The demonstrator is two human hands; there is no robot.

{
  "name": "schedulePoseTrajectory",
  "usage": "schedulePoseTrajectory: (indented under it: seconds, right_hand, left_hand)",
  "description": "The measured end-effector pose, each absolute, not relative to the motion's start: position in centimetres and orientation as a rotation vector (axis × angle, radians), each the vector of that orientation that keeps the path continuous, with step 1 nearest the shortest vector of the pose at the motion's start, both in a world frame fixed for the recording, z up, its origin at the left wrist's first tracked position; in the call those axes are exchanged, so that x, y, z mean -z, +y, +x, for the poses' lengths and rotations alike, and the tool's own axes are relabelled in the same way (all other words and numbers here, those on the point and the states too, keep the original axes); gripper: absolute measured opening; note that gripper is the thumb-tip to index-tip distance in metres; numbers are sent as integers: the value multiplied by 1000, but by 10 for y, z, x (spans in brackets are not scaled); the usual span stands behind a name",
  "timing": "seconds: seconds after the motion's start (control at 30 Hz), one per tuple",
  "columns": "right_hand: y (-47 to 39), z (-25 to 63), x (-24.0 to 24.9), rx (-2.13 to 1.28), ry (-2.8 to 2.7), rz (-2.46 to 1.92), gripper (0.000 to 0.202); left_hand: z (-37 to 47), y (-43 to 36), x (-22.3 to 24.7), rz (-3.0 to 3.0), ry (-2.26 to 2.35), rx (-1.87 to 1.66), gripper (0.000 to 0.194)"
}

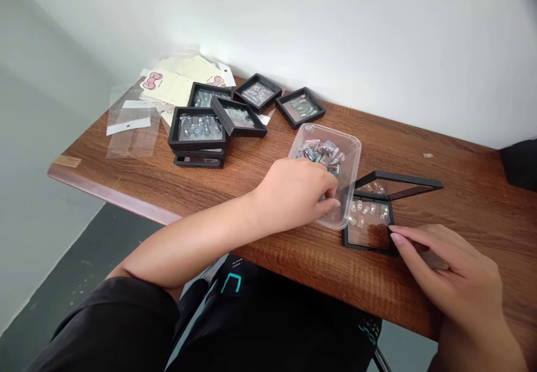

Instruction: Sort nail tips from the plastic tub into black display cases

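Head camera looks steeply down, close over the wooden table.

Bare desk lies open right of the open case; the tub touches its left side, stacked cases crowd far left.

My wooden table holds a clear plastic tray and an open black frame box before me. Farther back lie stacked black boxes, cards and clear sleeves.
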State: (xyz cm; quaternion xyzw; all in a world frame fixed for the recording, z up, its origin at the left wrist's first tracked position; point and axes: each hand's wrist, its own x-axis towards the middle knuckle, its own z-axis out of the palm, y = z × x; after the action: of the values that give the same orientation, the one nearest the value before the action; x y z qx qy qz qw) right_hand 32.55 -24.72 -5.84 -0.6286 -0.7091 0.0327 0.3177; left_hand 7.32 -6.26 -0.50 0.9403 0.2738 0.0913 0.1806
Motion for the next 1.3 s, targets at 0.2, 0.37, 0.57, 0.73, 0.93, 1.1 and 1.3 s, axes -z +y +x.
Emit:
schedulePoseTrajectory:
  seconds: [0.2, 0.37, 0.57, 0.73, 0.93, 1.1, 1.3]
  right_hand:
    - [-248, 328, 59, -87, -1850, -1656, 18]
    - [-249, 328, 59, -89, -1829, -1662, 19]
    - [-250, 327, 58, -88, -1834, -1655, 22]
    - [-250, 327, 57, -72, -1839, -1660, 21]
    - [-248, 326, 56, -69, -1812, -1698, 20]
    - [-247, 325, 55, -82, -1792, -1696, 20]
    - [-246, 325, 55, -95, -1783, -1700, 19]
  left_hand:
    - [75, -62, 9, 2659, 740, -462, 24]
    - [75, -63, 10, 2574, 646, -749, 22]
    - [76, -72, 16, 2379, 605, -958, 22]
    - [76, -77, 16, 2379, 520, -1004, 27]
    - [74, -78, 11, 2344, 387, -1073, 23]
    - [72, -79, 2, 2259, 332, -1019, 17]
    - [73, -81, -3, 2203, 300, -1011, 10]
